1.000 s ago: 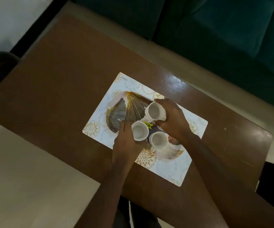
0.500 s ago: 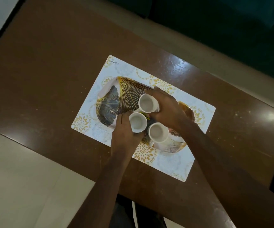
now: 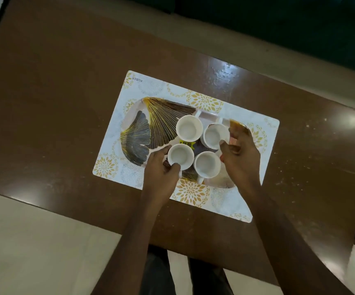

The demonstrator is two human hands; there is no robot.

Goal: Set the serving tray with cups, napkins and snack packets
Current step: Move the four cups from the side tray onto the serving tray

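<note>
An oval serving tray (image 3: 151,128) with a gold and dark leaf pattern lies on a white placemat (image 3: 151,86). Several white cups stand close together on its right half, all upright and empty. My left hand (image 3: 161,169) wraps the near-left cup (image 3: 180,156) with thumb and fingers. My right hand (image 3: 239,154) curls around the right side of the far-right cup (image 3: 214,136), thumb at its rim. The far-left cup (image 3: 188,130) and the near-right cup (image 3: 206,163) stand untouched. No napkins or snack packets are in view.
The placemat sits on a brown wooden table (image 3: 66,103). A yellow price sticker (image 3: 186,144) shows on the tray between the cups. A dark teal sofa (image 3: 278,18) runs beyond the table's far edge. Pale floor (image 3: 34,241) lies at the near left.
My right hand has slid right from the far-left cup to the far-right cup, which it hid before. My left hand stays on the near-left cup. The view has shifted forward.
</note>
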